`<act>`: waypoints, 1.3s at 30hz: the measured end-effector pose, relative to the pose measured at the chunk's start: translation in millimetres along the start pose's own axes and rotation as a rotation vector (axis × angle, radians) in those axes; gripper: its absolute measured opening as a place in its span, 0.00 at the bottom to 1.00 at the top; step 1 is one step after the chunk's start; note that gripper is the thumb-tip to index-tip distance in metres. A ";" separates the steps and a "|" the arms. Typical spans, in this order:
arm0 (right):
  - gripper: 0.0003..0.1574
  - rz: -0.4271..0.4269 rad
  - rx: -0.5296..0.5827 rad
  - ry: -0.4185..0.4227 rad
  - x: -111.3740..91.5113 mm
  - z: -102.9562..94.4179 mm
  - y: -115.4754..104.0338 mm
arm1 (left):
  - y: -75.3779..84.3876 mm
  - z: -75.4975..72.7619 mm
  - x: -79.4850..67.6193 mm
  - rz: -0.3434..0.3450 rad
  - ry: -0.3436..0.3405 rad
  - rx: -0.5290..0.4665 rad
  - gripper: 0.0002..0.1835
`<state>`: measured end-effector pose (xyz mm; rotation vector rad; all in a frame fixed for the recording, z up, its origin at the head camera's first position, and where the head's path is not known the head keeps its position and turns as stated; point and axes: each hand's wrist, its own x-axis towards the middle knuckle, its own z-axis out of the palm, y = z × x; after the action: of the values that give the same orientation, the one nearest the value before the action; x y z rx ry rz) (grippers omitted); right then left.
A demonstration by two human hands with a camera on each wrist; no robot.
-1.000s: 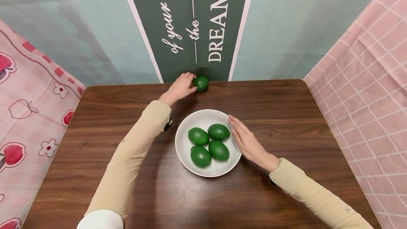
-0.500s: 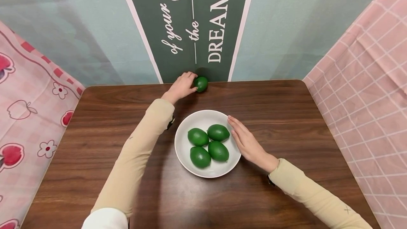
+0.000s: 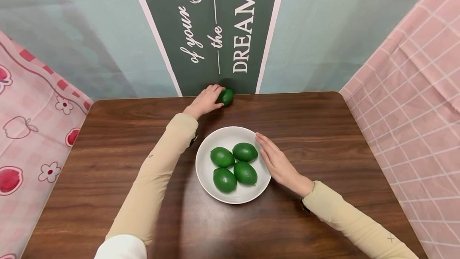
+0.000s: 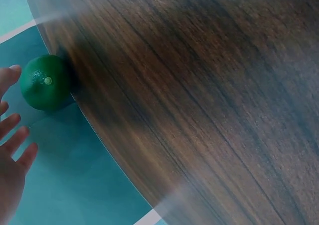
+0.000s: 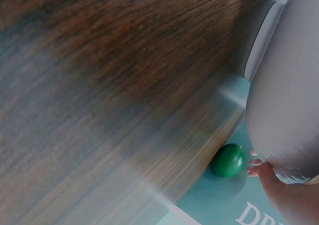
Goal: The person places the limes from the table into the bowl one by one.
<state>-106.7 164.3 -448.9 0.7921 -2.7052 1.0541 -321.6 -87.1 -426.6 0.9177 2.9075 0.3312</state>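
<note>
My left hand reaches to a green lime at the back edge of the table, fingers loosely bent, overlapping its left side in the head view. In the left wrist view, the thumb lies right at that lime, while the other fingertips show a gap to it. A round white bowl stands mid-table with several green limes in it. Against the bowl's right side rests my right hand, its fingers straight and together along the rim. The bowl's outer wall fills the right of the right wrist view.
The dark wooden table ends at a hanging backdrop with white lettering on a dark green strip. Pink patterned cloths border the left and right sides.
My left hand has closed in slightly on the far lime, its fingers now covering more of it. The right hand stays at the bowl. The head view has shifted slightly.
</note>
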 end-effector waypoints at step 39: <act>0.24 0.003 -0.010 0.006 -1.1 0.9 2.8 | 9.5 5.9 4.1 0.066 -0.114 -0.112 0.28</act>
<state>-107.2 165.9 -451.6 0.7827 -2.7055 1.0412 -318.8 -76.1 -430.2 0.9824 2.7299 0.4273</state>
